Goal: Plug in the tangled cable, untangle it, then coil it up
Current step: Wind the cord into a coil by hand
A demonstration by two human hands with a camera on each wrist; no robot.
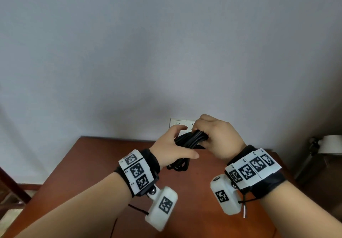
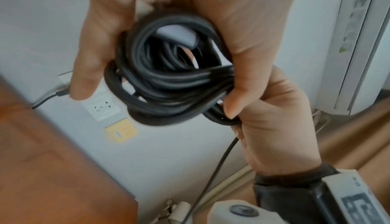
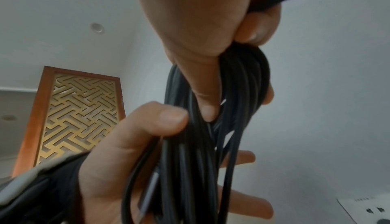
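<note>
Both hands' grip holds coiled cable [image 1: 190, 140] level, left-right.

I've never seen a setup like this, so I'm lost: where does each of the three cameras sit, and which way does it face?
Head view: on the head, looking forward and down at the wall, the wooden table, both forearms and hands.
Left wrist view: on the left wrist, looking along the left hand at the cable coil; the right hand shows too.
Right wrist view: on the right wrist, looking upward along the right hand; the left hand shows too.
Shared: all three show the coil, both hands and the wall socket.
</note>
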